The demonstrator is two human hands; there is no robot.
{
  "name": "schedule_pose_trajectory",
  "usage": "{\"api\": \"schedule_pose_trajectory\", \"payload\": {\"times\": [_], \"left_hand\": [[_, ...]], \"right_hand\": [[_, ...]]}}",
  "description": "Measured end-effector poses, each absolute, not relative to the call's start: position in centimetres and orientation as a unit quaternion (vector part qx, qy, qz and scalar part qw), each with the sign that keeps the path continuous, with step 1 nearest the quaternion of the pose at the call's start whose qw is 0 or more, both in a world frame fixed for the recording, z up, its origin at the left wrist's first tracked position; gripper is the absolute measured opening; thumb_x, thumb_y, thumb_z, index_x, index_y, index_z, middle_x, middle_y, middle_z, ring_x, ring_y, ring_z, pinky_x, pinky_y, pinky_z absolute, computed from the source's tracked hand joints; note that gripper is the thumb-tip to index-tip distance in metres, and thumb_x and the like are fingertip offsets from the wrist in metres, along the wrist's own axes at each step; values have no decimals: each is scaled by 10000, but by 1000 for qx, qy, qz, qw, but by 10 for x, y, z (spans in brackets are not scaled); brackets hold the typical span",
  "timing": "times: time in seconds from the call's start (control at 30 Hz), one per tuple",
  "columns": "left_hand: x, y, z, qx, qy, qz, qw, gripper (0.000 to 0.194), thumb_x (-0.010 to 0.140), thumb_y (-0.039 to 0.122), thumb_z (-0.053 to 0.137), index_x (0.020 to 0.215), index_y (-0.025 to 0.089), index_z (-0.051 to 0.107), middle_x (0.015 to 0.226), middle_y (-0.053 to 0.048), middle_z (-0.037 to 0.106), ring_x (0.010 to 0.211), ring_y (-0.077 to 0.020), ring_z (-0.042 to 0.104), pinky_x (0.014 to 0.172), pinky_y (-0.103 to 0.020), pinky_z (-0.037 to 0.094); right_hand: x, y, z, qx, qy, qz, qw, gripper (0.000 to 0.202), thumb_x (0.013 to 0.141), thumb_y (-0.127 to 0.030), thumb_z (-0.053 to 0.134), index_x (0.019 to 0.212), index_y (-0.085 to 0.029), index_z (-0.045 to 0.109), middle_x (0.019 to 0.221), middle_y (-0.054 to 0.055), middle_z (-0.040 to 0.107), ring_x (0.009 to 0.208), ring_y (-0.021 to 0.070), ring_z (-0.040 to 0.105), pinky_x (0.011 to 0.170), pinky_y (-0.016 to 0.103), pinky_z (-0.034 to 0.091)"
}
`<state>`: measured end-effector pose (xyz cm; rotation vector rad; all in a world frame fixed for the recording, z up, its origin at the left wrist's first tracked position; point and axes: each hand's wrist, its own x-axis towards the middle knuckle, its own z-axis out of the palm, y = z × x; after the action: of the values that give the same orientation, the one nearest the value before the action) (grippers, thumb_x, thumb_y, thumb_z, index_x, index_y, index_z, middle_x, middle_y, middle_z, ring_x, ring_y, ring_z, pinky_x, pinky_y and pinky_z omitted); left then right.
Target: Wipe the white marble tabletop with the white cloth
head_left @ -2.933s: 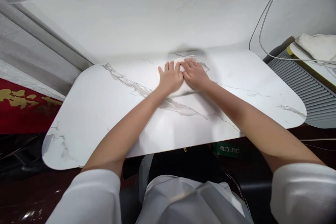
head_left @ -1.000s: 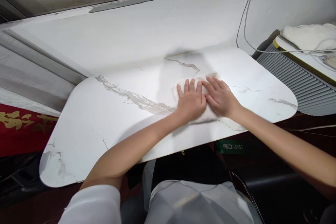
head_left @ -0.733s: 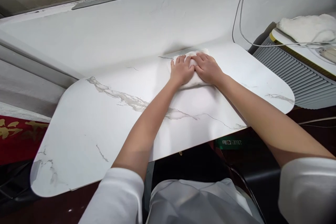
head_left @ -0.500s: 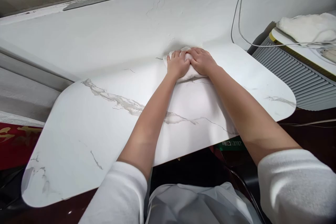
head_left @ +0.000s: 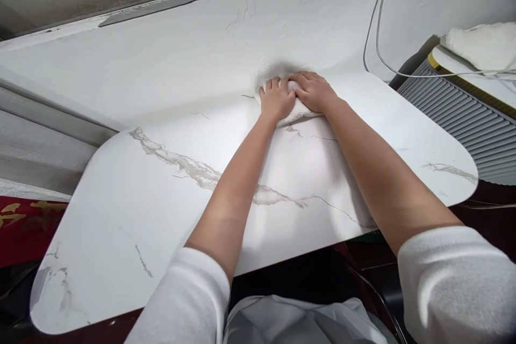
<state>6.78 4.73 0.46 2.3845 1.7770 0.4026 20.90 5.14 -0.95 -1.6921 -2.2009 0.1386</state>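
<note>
A folded white cloth [head_left: 300, 114] lies at the far edge of the white marble-patterned table [head_left: 169, 236], close to the wall. My left hand [head_left: 277, 99] presses down on its left part, fingers curved over the fabric. On its right part rests my right hand [head_left: 314, 91], with the fingers bent over the far side. My two hands meet at the thumbs, and both arms are stretched forward across the tabletop. Much of the cloth is hidden beneath my hands.
White cables [head_left: 377, 37] hang along the wall at the right. Beyond the table's right end stands a ribbed grey cabinet [head_left: 455, 113] with a fluffy white cloth on its top. Red fabric with gold marks [head_left: 30, 226] shows at the left.
The view has shifted slightly, so the table sits a little lower and extends further right. My hands stay on the cloth by the wall, in nearly the same place.
</note>
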Motion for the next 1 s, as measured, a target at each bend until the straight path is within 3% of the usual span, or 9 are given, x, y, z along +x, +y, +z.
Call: {"api": "schedule_pose_trajectory", "payload": {"times": [0.23, 0.4, 0.63, 0.83, 1.0], "left_hand": [[73, 33, 3, 789, 599, 125, 60, 544, 988, 284, 251, 1513, 213, 377, 1607, -77, 351, 1510, -243, 245, 1226, -506, 178], [78, 3, 4, 797, 585, 124, 84, 551, 989, 293, 247, 1526, 245, 359, 1623, -53, 331, 1523, -251, 219, 1229, -535, 152], [80, -70, 9, 832, 538, 89, 104, 580, 1003, 310, 223, 1556, 153, 308, 1650, -94, 259, 1536, -276, 174, 1245, -536, 103], [81, -141, 7, 851, 504, 100, 114, 579, 1010, 337, 240, 1556, 155, 305, 1649, -105, 263, 1538, -300, 163, 1246, -568, 93], [86, -188, 6, 874, 458, 111, 118, 602, 1002, 359, 283, 1546, 105, 324, 1636, -165, 269, 1531, -347, 169, 1245, -596, 106]], "right_hand": [[212, 41, -11, -588, -791, 30, 163, 562, 991, -339, 252, 1513, -190, 396, 1577, 91, 403, 1444, 298, 335, 1160, 524, 264], [219, 7, -12, -586, -796, -6, 152, 556, 985, -308, 247, 1500, -182, 413, 1581, 114, 397, 1437, 295, 352, 1146, 515, 291], [232, -74, -18, -603, -782, -13, 156, 546, 979, -366, 270, 1480, -221, 430, 1555, 112, 428, 1429, 328, 365, 1128, 577, 318], [231, -166, -8, -615, -775, -6, 145, 566, 982, -380, 259, 1497, -194, 403, 1563, 136, 407, 1463, 341, 320, 1159, 594, 298], [235, -225, -5, -636, -757, -7, 150, 591, 976, -371, 252, 1556, -275, 309, 1589, 94, 380, 1487, 317, 292, 1179, 600, 286]]}}
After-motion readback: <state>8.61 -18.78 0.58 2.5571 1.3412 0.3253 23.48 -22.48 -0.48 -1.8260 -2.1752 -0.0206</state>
